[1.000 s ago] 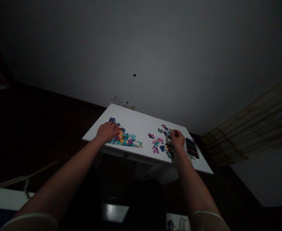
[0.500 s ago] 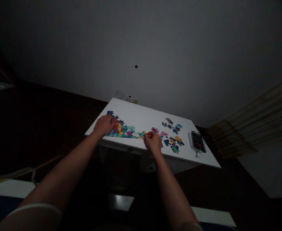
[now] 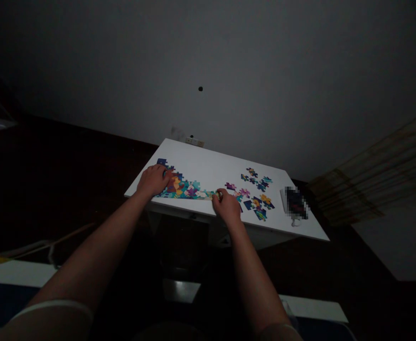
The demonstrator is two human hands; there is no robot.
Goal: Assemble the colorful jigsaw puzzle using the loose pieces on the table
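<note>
A partly joined jigsaw puzzle [image 3: 185, 190] with colourful animal and plant pictures lies along the near left edge of the white table. My left hand [image 3: 153, 180] rests flat across its left part, fingers stretched over the pieces. At the puzzle's right end, my right hand [image 3: 226, 204] has thumb and forefinger closed on a puzzle piece [image 3: 219, 194], low against the tabletop. The piece is small and partly covered by the fingers; whether it is fully locked to its neighbour I cannot tell.
Loose puzzle pieces [image 3: 259, 203] lie to the right of my right hand, with more pieces [image 3: 253, 180] farther back. A blurred dark item on a white base [image 3: 282, 201] sits near the right end of the table [image 3: 208, 163]. Behind is a wall with a socket [image 3: 194, 141].
The view has shifted slightly, so the table sits a little higher. My right thumb and forefinger have changed their hold at the puzzle's right end, showing more of the piece. My left hand stays put.
</note>
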